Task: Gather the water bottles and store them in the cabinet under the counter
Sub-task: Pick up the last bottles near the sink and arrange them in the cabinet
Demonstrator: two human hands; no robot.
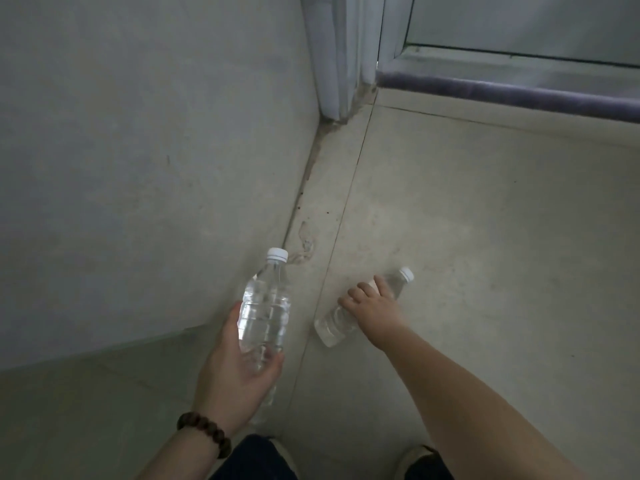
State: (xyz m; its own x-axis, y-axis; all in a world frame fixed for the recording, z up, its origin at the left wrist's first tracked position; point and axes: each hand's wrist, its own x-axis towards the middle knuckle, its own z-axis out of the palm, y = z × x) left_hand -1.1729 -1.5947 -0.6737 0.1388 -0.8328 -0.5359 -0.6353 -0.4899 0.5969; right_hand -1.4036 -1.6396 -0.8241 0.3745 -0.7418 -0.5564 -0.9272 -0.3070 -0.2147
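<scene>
A clear water bottle [265, 306] with a white cap stands upright in my left hand [235, 368], whose fingers and thumb curl round its lower half. A second clear bottle [337, 323] with a white cap lies on its side on the tiled floor, cap pointing up and right. My right hand [372, 306] reaches down over its middle with the fingers wrapped across it. The cabinet is not in view.
A grey wall [138, 150] runs along the left down to a floor corner. A curtain [341, 53] hangs in the far corner beside a glass door with a purple sill strip [502, 91]. My shoes [419, 459] show at the bottom edge.
</scene>
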